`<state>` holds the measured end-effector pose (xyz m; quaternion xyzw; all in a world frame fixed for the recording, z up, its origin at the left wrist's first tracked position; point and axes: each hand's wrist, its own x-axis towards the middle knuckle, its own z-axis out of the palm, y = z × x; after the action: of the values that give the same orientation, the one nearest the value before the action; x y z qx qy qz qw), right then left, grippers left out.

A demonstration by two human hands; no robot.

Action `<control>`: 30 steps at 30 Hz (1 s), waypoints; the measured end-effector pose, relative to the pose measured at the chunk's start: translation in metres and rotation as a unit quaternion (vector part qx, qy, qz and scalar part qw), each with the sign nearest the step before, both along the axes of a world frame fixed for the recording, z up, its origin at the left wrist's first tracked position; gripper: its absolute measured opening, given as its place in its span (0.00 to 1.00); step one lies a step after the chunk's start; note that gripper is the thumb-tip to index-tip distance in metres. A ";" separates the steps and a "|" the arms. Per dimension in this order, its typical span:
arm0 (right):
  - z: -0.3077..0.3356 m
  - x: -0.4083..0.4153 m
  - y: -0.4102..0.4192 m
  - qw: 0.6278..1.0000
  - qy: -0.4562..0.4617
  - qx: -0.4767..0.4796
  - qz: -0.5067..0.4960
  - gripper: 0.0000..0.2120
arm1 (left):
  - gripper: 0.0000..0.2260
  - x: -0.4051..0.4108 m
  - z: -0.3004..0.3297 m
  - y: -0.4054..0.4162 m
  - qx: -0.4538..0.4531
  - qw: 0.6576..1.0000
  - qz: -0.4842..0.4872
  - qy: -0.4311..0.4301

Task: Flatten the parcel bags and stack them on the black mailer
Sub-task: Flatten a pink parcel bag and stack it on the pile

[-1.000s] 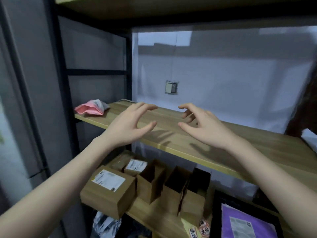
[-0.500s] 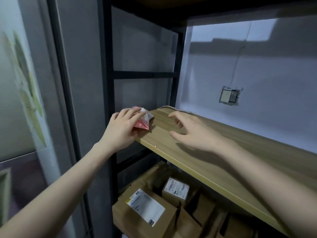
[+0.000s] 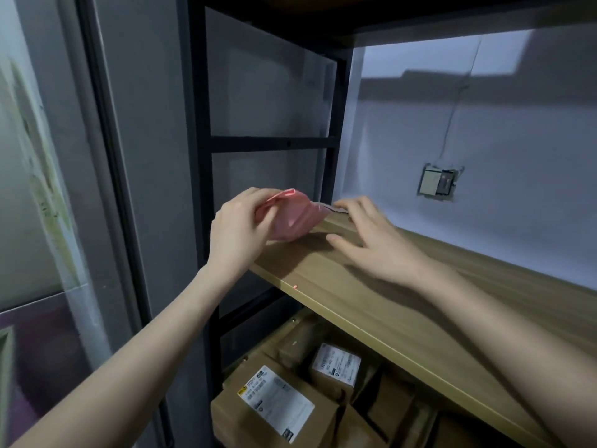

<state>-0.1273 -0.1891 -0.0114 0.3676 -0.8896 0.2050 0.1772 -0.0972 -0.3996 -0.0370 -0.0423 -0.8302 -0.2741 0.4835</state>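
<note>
Left hand [image 3: 237, 232] with fingers [image 3: 258, 197] curled round a crumpled pink parcel bag [image 3: 295, 218] at the left end of the wooden shelf [image 3: 371, 305], right hand [image 3: 376, 242] beside it, fingers spread flat on the shelf, labelled cardboard boxes [image 3: 277, 405] below.

Pink parcel bag [image 3: 295, 218]; light wood-grain shelf [image 3: 403, 305]; black frame [image 3: 200, 156]; brown boxes [image 3: 274, 412], white labels.

Likely a parcel storeroom, black metal rack [image 3: 198, 156], wooden shelf [image 3: 403, 305], labelled cardboard boxes [image 3: 274, 405] below
</note>
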 end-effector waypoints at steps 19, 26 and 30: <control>0.042 0.133 0.219 0.937 0.049 -0.268 -0.218 0.08 | 0.18 0.056 0.039 0.241 0.164 0.936 -0.309 -0.047; 0.030 0.213 0.287 0.914 0.096 -0.274 -0.285 0.08 | 0.19 0.126 0.021 0.318 0.174 0.929 -0.327 -0.010; 0.018 0.252 0.314 0.914 0.099 -0.262 -0.295 0.06 | 0.17 0.159 0.007 0.348 0.163 0.926 -0.339 -0.032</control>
<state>0.1252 0.1246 0.0067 0.0474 -0.8498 0.3315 0.4070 0.0619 -0.0515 -0.0304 -0.2330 -0.7252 -0.5544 0.3353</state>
